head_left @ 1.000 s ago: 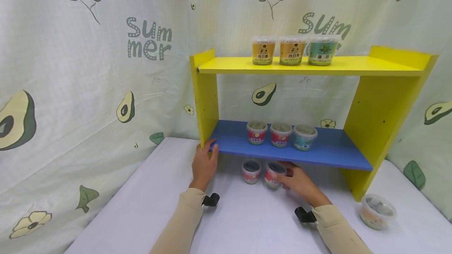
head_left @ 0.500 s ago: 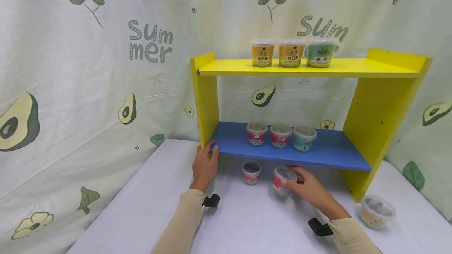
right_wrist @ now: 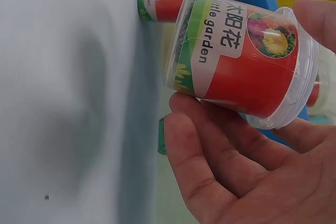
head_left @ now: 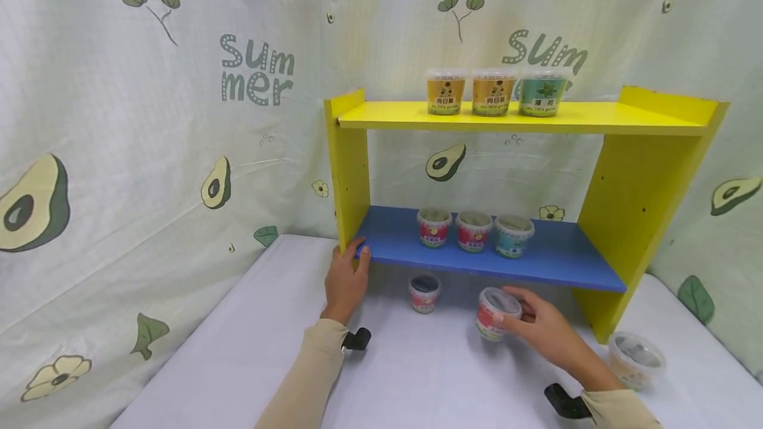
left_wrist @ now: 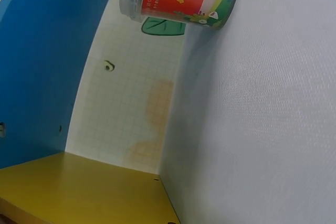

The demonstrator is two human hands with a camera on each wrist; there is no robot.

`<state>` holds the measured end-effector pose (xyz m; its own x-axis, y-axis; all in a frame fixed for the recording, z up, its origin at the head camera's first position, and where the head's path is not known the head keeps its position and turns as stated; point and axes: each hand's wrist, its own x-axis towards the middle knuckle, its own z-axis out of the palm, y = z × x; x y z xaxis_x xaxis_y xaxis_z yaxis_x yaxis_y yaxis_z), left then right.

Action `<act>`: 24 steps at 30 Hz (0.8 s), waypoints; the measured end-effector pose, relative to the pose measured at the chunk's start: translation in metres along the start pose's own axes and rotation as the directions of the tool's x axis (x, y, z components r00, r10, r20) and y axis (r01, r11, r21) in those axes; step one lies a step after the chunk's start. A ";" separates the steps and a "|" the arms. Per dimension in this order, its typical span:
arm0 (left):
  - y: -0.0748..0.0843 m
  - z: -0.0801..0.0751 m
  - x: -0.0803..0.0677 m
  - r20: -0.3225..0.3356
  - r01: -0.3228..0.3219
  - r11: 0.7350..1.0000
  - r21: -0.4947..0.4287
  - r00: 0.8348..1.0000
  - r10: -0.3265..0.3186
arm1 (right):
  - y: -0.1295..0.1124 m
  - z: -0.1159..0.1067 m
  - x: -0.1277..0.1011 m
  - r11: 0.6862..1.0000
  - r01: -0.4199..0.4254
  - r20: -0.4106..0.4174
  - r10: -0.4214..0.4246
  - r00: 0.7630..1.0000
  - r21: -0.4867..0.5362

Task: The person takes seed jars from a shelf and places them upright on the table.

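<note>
The right hand (head_left: 545, 333) grips a red-labelled cup (head_left: 495, 313) with fingers (right_wrist: 210, 150) and thumb curled round its side, holding it just in front of the blue shelf board (head_left: 560, 260) and below its front edge, above the white tabletop (head_left: 417, 376). The cup's long axis is tilted, its lidded rim leaning toward the shelf and slightly up, its base toward the tabletop. The left hand (head_left: 346, 277) grasps the shelf's front left corner, its thumb on the blue shelf board and its fingers curled round the yellow side panel (head_left: 348, 171). A second red cup (head_left: 424, 292) stands upright under the blue shelf board, between the two hands.
</note>
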<state>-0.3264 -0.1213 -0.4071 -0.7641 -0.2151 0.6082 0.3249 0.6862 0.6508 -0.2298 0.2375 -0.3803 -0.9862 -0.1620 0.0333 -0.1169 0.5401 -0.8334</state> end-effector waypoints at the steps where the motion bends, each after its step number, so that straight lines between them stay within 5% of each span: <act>1: 0.000 -0.001 0.000 0.003 0.002 1.000 0.001 1.000 -0.002 | 0.000 -0.002 -0.002 1.000 -0.004 -0.002 0.004 1.000 -0.008; 24: -0.002 0.001 0.000 0.021 0.029 1.000 -0.009 0.999 -0.029 | 0.010 -0.041 -0.025 0.991 -0.054 -0.008 0.053 0.999 -0.124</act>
<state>-0.3276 -0.1221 -0.4087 -0.7849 -0.2196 0.5794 0.3077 0.6734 0.6722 -0.2107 0.2806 -0.3665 -0.9920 -0.1261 -0.0067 -0.0771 0.6463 -0.7592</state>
